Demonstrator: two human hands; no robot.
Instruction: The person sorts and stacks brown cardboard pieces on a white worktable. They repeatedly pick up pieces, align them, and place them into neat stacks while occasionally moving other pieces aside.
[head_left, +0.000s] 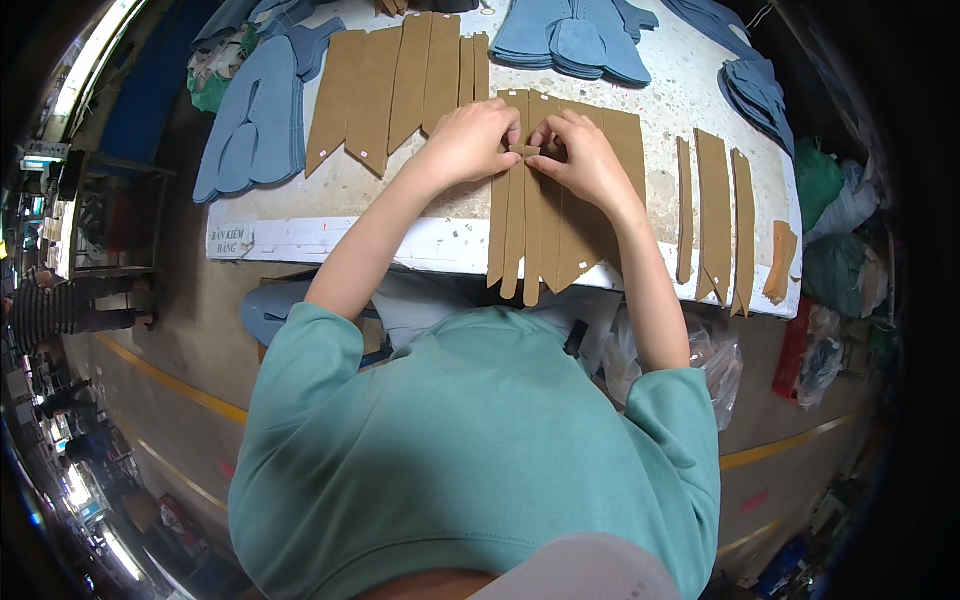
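Basically, head view: both bare hands meet upper ctr of frame, over a white table (400,222) w/ a speckled, worn top. L hand (468,145) comes in from the left, R hand (585,160) from the right, fingertips close together. Each pinches btwn thumb & fingers; a small brown strip (524,150) spans the gap, one end in each grip. Exact finger contact is partly hidden by the knuckles.

Directly below the hands, ctr of frame, lie flat brown panels (600,225) w/ pointed lower ends, plus long brown strips (532,265) w/ rounded ends that poke past the table's near edge. Small white tags sit on some pcs.

Upper left of ctr: another brown group (365,95), side by side, also tagged. Right of ctr: narrow brown pcs (713,205), set apart from each other, & a lighter tan pc (780,262) near the table's R corner.

Blue stacks, same table: one upper left (250,130), one top ctr (570,38), one upper right (757,100).

Far right, beside the table: green bags (832,272). Lower half of frame: the wearer's teal shirt (470,430). Far left: a person in a striped top (45,312), sideways in view.
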